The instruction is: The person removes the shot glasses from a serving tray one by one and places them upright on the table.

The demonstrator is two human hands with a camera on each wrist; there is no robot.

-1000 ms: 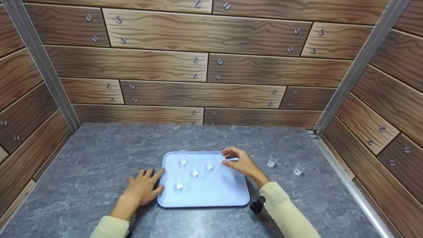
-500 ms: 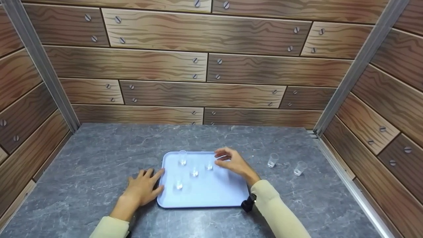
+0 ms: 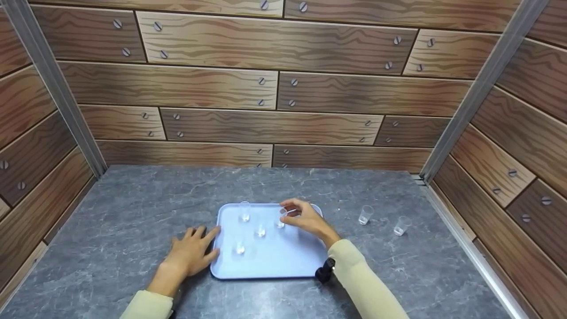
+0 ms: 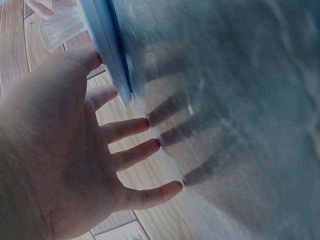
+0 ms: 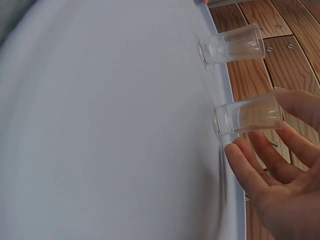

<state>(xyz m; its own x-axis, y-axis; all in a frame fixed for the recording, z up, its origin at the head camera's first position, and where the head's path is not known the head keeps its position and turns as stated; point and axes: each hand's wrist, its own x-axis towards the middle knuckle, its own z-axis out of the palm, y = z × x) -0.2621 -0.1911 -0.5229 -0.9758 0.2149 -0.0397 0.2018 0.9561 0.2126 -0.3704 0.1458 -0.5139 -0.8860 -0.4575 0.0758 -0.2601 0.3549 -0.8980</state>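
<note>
1. Far left: wood-look wall (image 3: 42,150) w/ printed screwheads, meeting metal post (image 3: 55,91) at back corner.
2. Left hand (image 3: 188,256), pale sleeve (image 3: 147,305), sits at left edge of tray, fingers spread apart. Thumb & index touch tray edge; other fingertips rest on tabletop (image 3: 133,208), per left wrist cam.
3. Light-blue tray (image 3: 288,261) lies flat on gray marbled tabletop, w/ 4 clear glasses upright on it.
4. Tray's left half: near-left glass (image 3: 239,248) & far-left glass (image 3: 245,212), well apart.
5. Center glass (image 3: 260,231) stands btwn those two & the right glass.
6. Right glass (image 3: 280,223) stands in tray's far half, just right of ctr.
7. Right hand (image 3: 305,219) reaches in from right: thumb & one finger on opp. sides of right glass's rim, other fingers bent, slightly apart. Can't tell if they press glass. Black device (image 3: 325,271) at wrist, by tray's near-right corner.
8. Right of tray, on tabletop: 2 more clear glasses, first glass (image 3: 366,215) a bit farther back, outer glass (image 3: 402,226) nearer.
</note>
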